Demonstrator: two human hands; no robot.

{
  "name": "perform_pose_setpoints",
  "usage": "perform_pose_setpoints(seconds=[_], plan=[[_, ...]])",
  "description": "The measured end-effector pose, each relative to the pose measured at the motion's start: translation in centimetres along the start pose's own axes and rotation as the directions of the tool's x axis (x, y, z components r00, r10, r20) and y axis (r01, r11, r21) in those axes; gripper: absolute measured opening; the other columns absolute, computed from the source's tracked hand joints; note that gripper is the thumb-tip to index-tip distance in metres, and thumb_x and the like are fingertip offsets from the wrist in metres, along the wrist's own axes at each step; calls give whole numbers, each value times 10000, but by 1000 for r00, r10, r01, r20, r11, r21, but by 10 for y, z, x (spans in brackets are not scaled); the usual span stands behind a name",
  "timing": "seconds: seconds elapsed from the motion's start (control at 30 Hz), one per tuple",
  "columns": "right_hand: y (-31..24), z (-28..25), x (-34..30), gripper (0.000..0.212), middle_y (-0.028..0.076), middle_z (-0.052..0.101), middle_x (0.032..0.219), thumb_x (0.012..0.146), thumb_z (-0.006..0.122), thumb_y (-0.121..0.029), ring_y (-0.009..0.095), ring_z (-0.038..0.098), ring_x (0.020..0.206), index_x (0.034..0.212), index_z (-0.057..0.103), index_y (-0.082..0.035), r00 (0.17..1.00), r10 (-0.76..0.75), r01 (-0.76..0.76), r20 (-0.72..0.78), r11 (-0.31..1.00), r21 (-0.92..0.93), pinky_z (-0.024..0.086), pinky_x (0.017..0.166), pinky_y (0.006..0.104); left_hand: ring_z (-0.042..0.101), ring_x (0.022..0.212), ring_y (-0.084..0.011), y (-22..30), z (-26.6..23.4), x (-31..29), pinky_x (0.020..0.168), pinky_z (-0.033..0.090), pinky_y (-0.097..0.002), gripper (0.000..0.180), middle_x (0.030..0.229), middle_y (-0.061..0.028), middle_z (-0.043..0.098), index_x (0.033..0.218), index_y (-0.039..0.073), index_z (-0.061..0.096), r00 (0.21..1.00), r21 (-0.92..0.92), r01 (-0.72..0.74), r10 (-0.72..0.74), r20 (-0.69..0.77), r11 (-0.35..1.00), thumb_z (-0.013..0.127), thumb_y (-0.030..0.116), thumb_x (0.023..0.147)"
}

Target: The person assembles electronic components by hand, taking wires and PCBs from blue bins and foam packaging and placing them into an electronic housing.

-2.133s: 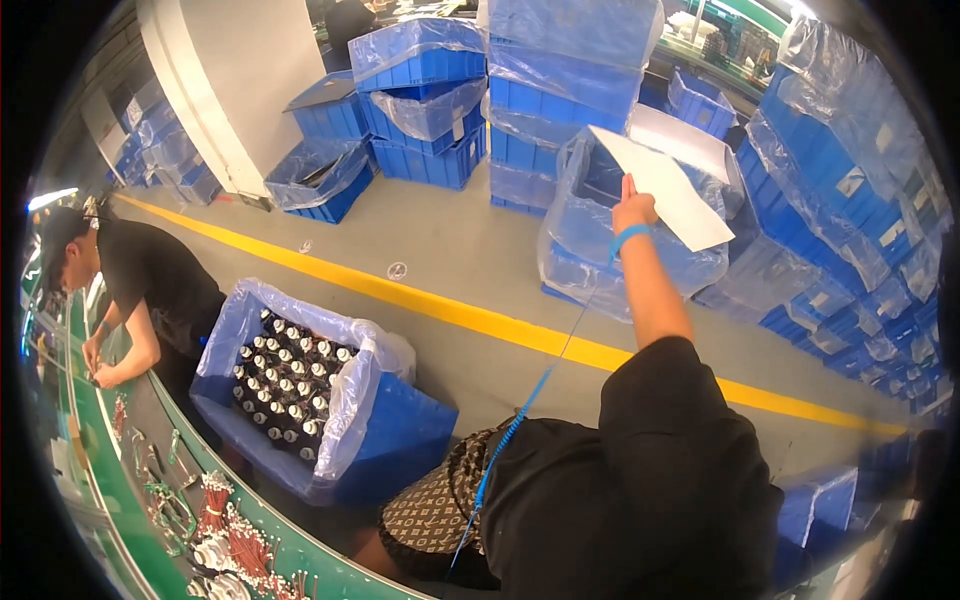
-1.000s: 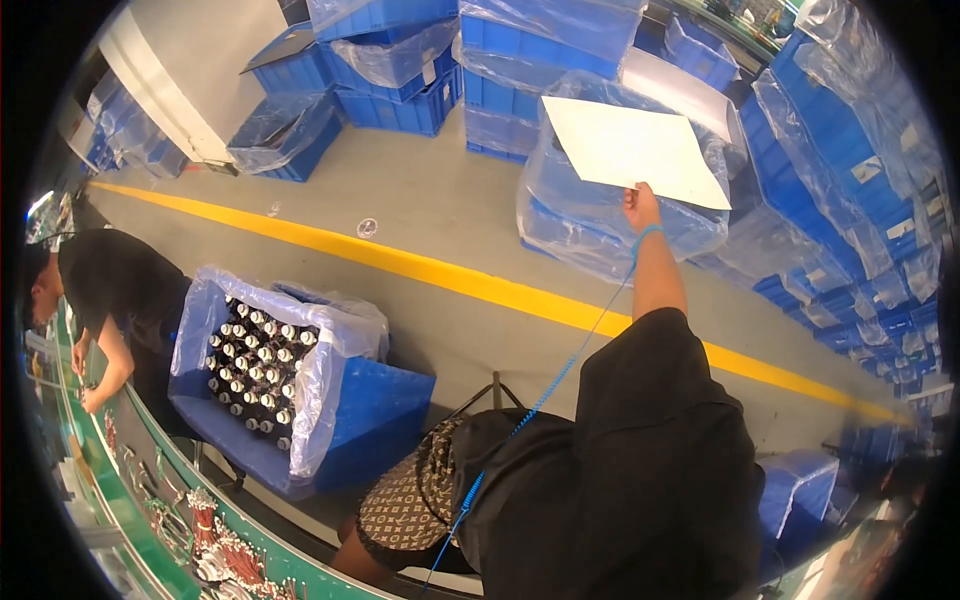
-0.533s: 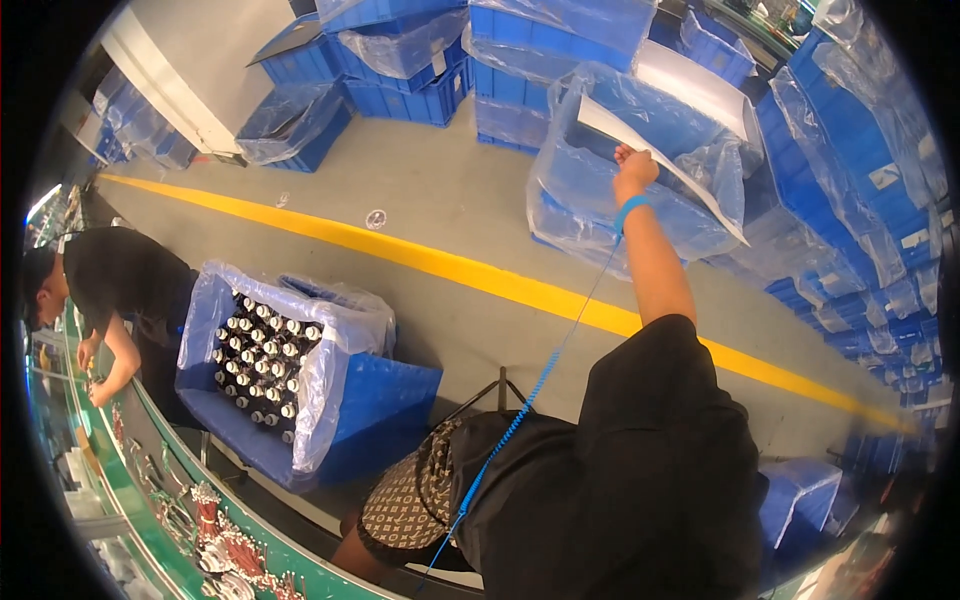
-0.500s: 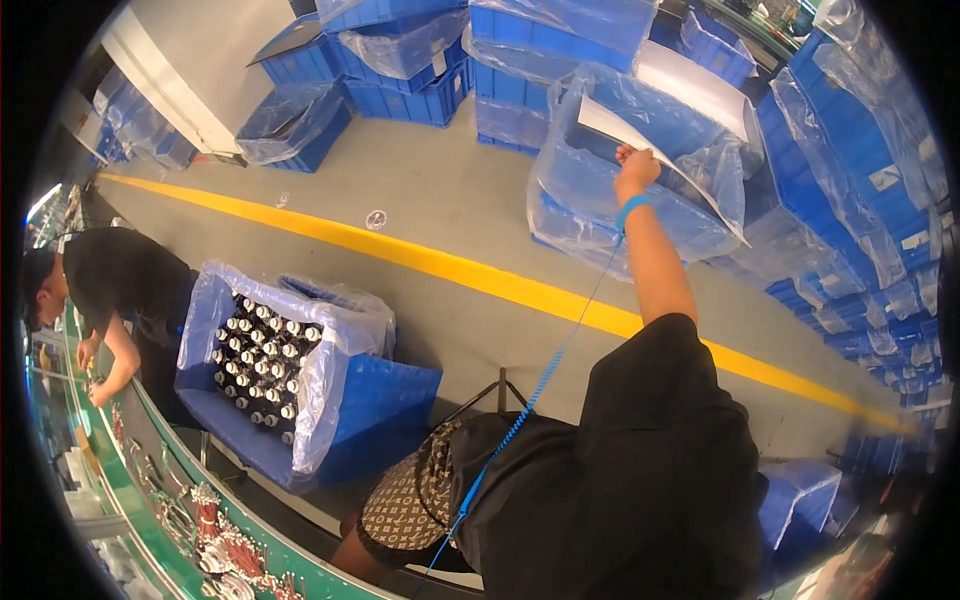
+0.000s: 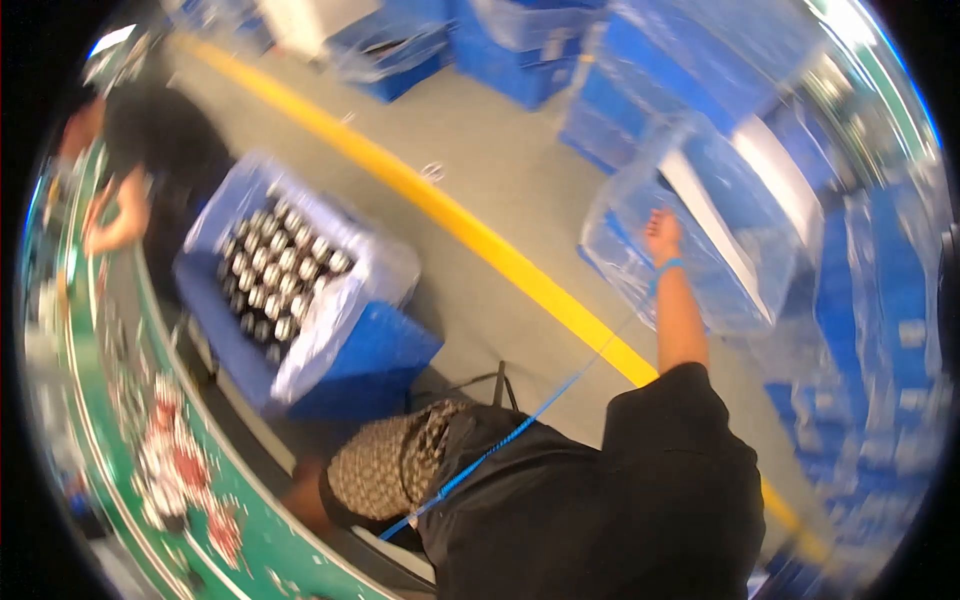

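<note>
Right arm: stretched toward the far right, elbow nearly straight, blue band (image 5: 668,268) on the wrist and a blue cord (image 5: 505,438) running back past the body.
Right hand (image 5: 662,237): over the near left side of a film-lined bin (image 5: 618,235); fingers loosely bent, with nothing seen in their hold; blur hides how far open they are.
Left hand: out of view; cannot tell its fingers.
White sheet (image 5: 714,225): one, leaning inside the lined bin, just right of the hand.
White board (image 5: 780,175): one, along that bin's far right edge.
Bottle bin (image 5: 372,345): one, left, holding over twenty white-capped bottles (image 5: 272,272), too blurred for an exact count.
Co-worker (image 5: 165,135): one, far left, at the desk (image 5: 290,562).
Open room: bare floor (image 5: 510,165) between the two bins, crossed by one yellow line (image 5: 450,215).
Right edge: stacked blue bins (image 5: 855,300) close beside the lined bin.
</note>
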State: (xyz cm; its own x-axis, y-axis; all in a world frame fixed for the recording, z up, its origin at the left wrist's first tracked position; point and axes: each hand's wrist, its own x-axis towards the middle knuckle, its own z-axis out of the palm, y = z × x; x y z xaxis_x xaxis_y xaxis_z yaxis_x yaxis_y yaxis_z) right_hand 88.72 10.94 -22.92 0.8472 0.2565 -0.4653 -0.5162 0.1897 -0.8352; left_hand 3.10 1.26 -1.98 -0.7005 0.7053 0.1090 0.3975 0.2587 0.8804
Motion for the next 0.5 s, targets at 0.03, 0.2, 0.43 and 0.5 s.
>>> perform_pose_setpoints(seconds=[0.03,0.2,0.43,0.5], plan=[[-11,-19,5,360,12,467,609,904,456,-365,119,416,507,847,588,-35,997,-76,77,10,996,-46,341,447,255,603,794,-173,34,23,-10,634,478,-257,224,920,-110,635,1093,56,581,995,-13,92,-92,-39,996,594,161,895],[24,11,-14,208,-50,481,594,865,546,-276,69,456,482,724,519,-127,997,-41,49,66,991,-124,341,384,193,450,566,-52,-13,12,6,476,327,-151,152,714,-30,536,1011,30,568,999,-57,-3,6,46,998,532,152,929],[145,198,-234,226,-11,494,607,924,523,-245,56,442,494,901,597,-32,645,37,558,763,660,-503,354,434,202,486,611,-54,13,16,-6,513,365,-168,116,756,-33,558,996,15,574,998,-97,42,-37,52,994,518,87,924],[166,265,-302,193,1,550,675,899,583,-225,57,479,546,927,595,-34,417,123,604,901,703,-376,379,471,196,498,621,-58,11,15,-7,517,367,-169,101,757,-28,561,987,19,576,998,-112,62,-58,40,992,517,69,922]])
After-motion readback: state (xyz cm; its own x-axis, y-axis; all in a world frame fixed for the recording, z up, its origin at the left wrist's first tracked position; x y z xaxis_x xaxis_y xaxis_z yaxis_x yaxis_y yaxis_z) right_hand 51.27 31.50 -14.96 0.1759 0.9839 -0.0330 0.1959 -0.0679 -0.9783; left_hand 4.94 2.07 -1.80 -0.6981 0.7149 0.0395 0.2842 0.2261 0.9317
